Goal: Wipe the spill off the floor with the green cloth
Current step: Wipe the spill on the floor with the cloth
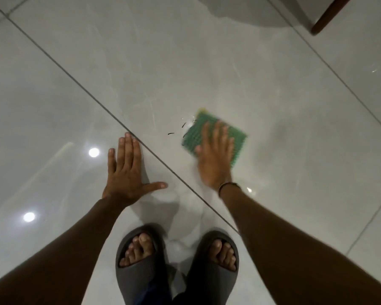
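Right hand: right hand (215,155) is pressing flat on the green cloth (216,137), fingers (218,133) spread and extended, not curled around anything; the palm is pinning the cloth to the floor rather than gripping it. Blur on hand and cloth is suggesting a wipe in progress.
Left hand: left hand (128,170) is lying open on the tiled floor (207,62), fingers together and straight, thumb stretched out sideways, holding nothing; it is looking like a brace for the crouch.
Cloth: it is sitting under the right fingers and palm, with green weave showing beyond the fingertips and out past the little-finger side, and a yellow edge (201,111) peeking at the far corner.
Spill: dark specks (171,133) and small glints of liquid (188,119) are lying just past the cloth's edge on the thumb side of the right hand, between the two hands' fingertips, near the grout line (86,93).
Progress: wiping is looking under way but unfinished; the specks and droplets beside the cloth are remaining to be picked up. A dull patch beyond the little-finger side may be damp floor, though I cannot tell.
Feet: grey slides (141,260) are standing behind both wrists.
Remaining: in my judgement, the cloth is needing a sweep toward the thumb side over the specks.
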Demonstrator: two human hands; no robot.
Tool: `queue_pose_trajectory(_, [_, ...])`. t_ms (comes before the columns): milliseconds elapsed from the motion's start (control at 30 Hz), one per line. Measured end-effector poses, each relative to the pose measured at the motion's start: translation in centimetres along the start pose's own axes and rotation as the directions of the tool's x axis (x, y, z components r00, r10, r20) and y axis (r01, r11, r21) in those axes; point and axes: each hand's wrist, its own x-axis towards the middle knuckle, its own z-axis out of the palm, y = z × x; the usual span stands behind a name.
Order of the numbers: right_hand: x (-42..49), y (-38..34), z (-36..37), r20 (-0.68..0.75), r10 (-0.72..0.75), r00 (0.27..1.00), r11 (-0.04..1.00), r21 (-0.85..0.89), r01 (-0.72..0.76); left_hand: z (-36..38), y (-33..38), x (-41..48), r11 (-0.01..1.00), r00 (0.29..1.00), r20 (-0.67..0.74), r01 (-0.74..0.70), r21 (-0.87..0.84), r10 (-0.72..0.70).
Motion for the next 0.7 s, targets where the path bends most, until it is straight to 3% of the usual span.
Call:
queue_pose_trajectory(67, [-5.1,0.1,1.3,0.074,-0.261,0.963,0.963,-0.051,0.265,-0.6,0.0,-0.1,1.0,0.998,0.068,-0.014,-0.005,0.014])
queue_pose_trajectory(133, [-9.8,3.1,1.6,0.12,-0.311,0.943,0.945,-0.062,0.32,-0.9,-0.2,0.0,1.0,0.995,0.104,-0.002,-0.013,0.004])
queue_pose_trajectory(167, [-10.9,5.2,1.4,0.13,-0.254,0.959,0.963,-0.062,0.263,-1.1,-0.2,0.0,1.0,0.994,0.11,0.002,-0.014,0.0])
queue_pose_trajectory(233, [-10.1,8.4,0.1,0.098,-0.011,0.995,0.999,-0.042,0.015,-1.0,-0.1,0.0,1.0,0.995,0.101,-0.006,-0.015,0.008])
queue_pose_trajectory(300, [-5.9,8.9,-1.3,0.002,0.242,0.97,0.97,0.016,-0.242,-0.7,-0.2,-0.1,1.0,0.998,0.064,-0.005,-0.02,0.006])
queue_pose_trajectory(333, [-3.1,8.1,-2.0,-0.031,0.297,0.954,0.955,0.035,-0.296,-0.7,-0.2,-0.1,1.0,0.998,0.064,-0.009,-0.026,0.011])
queue_pose_trajectory(400, [1.8,5.2,-2.9,-0.055,0.194,0.979,0.981,0.022,-0.193,-0.8,0.0,0.1,0.999,0.997,0.07,-0.019,-0.031,0.021])
queue_pose_trajectory(467, [3.5,1.7,-2.4,-0.005,-0.038,0.999,0.999,-0.035,0.038,-1.3,0.1,0.0,0.999,0.996,0.093,-0.006,-0.034,0.009])
queue_pose_trajectory(567, [-0.1,-0.2,-1.4,0.069,-0.301,0.951,0.949,-0.073,0.306,-1.7,0.2,-0.1,0.999,0.994,0.106,-0.005,-0.046,0.009])
queue_pose_trajectory(633, [-4.5,1.8,-1.4,0.121,-0.321,0.939,0.939,-0.093,0.332,-2.0,0.3,-0.1,0.999,0.991,0.132,0.005,-0.034,0.0])
queue_pose_trajectory(700, [-6.8,4.8,-1.8,0.121,-0.229,0.966,0.958,-0.147,0.246,-1.9,0.3,0.0,0.999,0.991,0.131,0.021,-0.027,-0.017])
